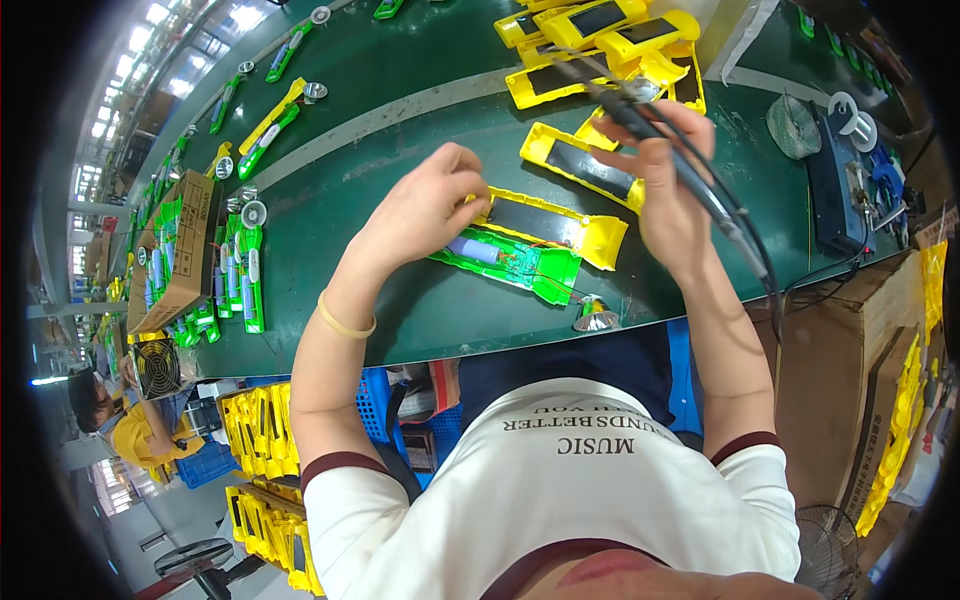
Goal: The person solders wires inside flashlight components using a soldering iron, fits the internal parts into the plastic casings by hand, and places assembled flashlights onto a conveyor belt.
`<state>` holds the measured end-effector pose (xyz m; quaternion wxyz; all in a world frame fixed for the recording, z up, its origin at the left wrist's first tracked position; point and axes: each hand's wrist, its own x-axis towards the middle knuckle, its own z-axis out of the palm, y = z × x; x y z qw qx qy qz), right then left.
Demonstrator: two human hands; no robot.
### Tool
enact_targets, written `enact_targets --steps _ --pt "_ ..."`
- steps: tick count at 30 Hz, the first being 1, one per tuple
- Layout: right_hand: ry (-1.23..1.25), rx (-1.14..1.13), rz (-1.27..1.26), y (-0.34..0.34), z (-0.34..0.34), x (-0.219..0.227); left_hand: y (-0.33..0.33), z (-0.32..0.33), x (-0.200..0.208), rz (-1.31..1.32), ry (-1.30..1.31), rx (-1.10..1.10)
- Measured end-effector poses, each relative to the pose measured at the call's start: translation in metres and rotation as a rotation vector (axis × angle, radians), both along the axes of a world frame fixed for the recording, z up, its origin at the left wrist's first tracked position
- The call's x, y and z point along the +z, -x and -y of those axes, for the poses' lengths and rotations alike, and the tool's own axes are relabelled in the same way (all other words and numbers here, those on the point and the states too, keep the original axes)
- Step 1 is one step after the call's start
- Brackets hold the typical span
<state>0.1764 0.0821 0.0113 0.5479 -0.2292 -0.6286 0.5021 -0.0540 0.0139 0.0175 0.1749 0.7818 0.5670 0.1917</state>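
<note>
My left hand is closed, its fingertips pinching the left end of a yellow casing half with a dark panel in it. Lying against the near side of that half is a green casing half with a purple cylindrical battery and a small circuit board. Thin wires run from it to a silver reflector lamp head near the table edge. Raised on the right, my right hand grips a soldering iron, blurred, its tip to the upper left and its black cable hanging down.
Another yellow casing half lies just beyond, before a pile of yellow casings. Green lamp assemblies and a cardboard box stand left. At right are a blue soldering station and a solder spool.
</note>
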Motion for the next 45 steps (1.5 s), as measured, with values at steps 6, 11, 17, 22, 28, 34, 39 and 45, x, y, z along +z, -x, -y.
enact_targets --steps 6,11,17,22,28,34,39,45 --pt "-0.07 -0.196 -0.097 -0.047 0.012 -0.01 0.005 -0.009 -0.01 -0.153 -0.3 -0.094" --pt "0.128 -0.219 -0.069 -0.077 0.046 -0.04 0.014 0.019 0.012 0.11 -0.148 -0.234" --pt "0.266 -0.058 0.019 -0.052 0.045 -0.05 0.019 0.05 -0.018 0.204 -0.032 -0.138" --pt "0.325 -0.019 0.008 -0.055 0.046 -0.049 0.111 0.011 -0.031 0.204 -0.151 0.322" --pt "0.333 -0.013 0.085 -0.053 0.047 -0.054 0.21 -0.102 -0.039 -0.019 -0.172 0.579" --pt "0.37 -0.076 0.082 -0.053 0.04 -0.05 0.239 -0.201 0.021 -0.087 0.271 0.438" --pt "0.39 -0.08 0.08 -0.053 0.045 -0.046 0.19 -0.323 -0.01 -0.429 -0.136 0.6" --pt "0.371 -0.137 0.045 -0.049 0.049 -0.048 0.128 -0.358 -0.059 -0.276 -0.157 0.771"
